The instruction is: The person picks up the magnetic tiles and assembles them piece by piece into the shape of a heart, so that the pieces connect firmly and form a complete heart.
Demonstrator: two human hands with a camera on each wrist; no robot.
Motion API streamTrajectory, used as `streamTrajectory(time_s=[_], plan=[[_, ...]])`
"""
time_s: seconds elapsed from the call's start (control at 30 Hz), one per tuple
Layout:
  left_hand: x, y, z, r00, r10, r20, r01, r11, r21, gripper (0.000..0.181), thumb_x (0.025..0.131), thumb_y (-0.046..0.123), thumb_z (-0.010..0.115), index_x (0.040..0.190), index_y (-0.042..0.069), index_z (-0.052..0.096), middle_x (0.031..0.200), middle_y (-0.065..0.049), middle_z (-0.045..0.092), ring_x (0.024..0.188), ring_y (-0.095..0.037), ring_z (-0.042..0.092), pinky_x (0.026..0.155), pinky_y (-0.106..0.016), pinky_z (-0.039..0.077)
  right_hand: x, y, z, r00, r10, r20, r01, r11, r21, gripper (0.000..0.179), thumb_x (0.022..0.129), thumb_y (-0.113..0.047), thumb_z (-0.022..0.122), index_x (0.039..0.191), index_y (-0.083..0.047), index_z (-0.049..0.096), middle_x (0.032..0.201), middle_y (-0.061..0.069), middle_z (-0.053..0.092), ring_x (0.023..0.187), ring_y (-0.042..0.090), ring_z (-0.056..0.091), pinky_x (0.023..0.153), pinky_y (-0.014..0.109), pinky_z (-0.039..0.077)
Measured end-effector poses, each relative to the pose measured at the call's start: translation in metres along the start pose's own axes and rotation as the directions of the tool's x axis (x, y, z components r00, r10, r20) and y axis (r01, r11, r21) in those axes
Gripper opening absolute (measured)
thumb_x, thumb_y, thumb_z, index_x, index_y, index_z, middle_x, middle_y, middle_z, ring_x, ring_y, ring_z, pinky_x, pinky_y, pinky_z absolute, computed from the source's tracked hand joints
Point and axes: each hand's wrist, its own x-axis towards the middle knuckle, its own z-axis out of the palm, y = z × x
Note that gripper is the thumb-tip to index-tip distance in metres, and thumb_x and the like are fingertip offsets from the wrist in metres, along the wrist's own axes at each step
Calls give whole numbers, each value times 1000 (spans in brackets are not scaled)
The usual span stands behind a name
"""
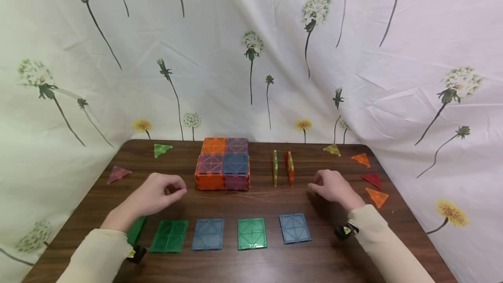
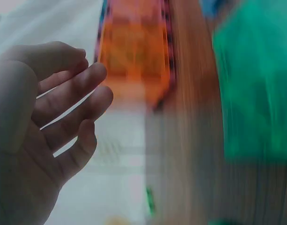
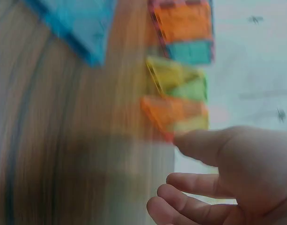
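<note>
My left hand (image 1: 159, 191) hovers over the table, fingers loosely bent and holding nothing, to the left of a box built of translucent magnetic tiles (image 1: 222, 165). The box shows orange, purple and blue squares. On the right, my right hand (image 1: 332, 187) is also bare, its fingers relaxed and parted from the thumb in the right wrist view. Nearest to it stand two thin upright tile panels, one yellow-green (image 1: 275, 168) and one orange-yellow (image 1: 290, 169). Along the front lie flat square tiles: a green one (image 1: 169, 236), a blue one (image 1: 208, 234), another green (image 1: 252, 233) and another blue (image 1: 294, 228).
A further green tile (image 1: 135, 229) is partly hidden by the left forearm. Triangle tiles lie near the table's sides: pink (image 1: 118, 174), green (image 1: 161, 150), yellow (image 1: 332, 149), red (image 1: 372, 180) and orange (image 1: 377, 197) among them. A flower-printed curtain (image 1: 220, 64) hangs behind the table.
</note>
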Motion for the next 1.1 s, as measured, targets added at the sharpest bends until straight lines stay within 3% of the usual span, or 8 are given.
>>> streamTrajectory(time_s=[0.13,0.27,0.4,0.53,0.67,0.8,0.93,1.1], plan=[[-12,-39,-16,983,-162,-85,172,978,120,7,96,13,76,93,19,76,85,12,71,77,-6,64,70,-34,55,-12,31,-17,999,24,-34,-26,999,-40,21,95,-26,78,102,-6,72,93,6,73,77,19,65,66,40,56],[-26,-82,-29,937,-333,-108,348,918,189,17,97,16,74,107,3,75,101,-17,74,92,-37,69,87,-60,51,-25,65,-31,996,51,-76,-60,991,-120,20,93,-20,80,99,-4,69,94,10,72,81,25,67,70,46,56],[-43,-119,-38,888,-457,-44,451,851,269,46,98,16,68,133,-12,60,136,-43,50,117,-64,51,95,-76,42,-40,89,-46,991,101,-87,-116,974,-196,26,92,-16,80,104,3,67,98,19,69,92,37,64,78,54,54],[-55,-140,-45,855,-517,37,471,805,361,55,100,14,61,143,-17,47,145,-51,33,122,-74,41,97,-79,39,-51,106,-58,990,137,-42,-144,959,-243,30,88,-11,81,104,8,64,94,22,66,90,41,61,81,55,53],[-57,-147,-47,875,-485,17,440,808,393,43,99,9,62,135,-15,56,138,-47,46,122,-67,47,97,-75,42,-56,118,-61,986,168,23,-156,953,-260,36,86,-8,84,107,11,62,97,25,66,90,42,62,82,55,54],[-56,-148,-49,894,-446,-41,430,829,357,20,97,2,66,112,-10,65,115,-35,64,108,-56,59,89,-68,48,-58,122,-61,980,195,49,-179,956,-232,40,86,-6,83,114,12,62,105,30,66,96,43,62,88,58,53],[-54,-151,-54,881,-473,-22,451,824,344,8,94,-3,69,98,-5,62,94,-25,68,90,-49,65,78,-61,52,-59,126,-60,982,184,32,-174,961,-213,36,87,-5,82,112,11,61,106,30,65,94,40,61,86,56,53],[-56,-154,-54,871,-491,-5,467,826,315,9,95,-1,68,92,-2,60,89,-21,66,82,-40,64,74,-57,52,-62,131,-58,985,171,13,-165,966,-197,34,87,-3,81,110,9,59,105,28,65,89,37,61,80,53,53]])
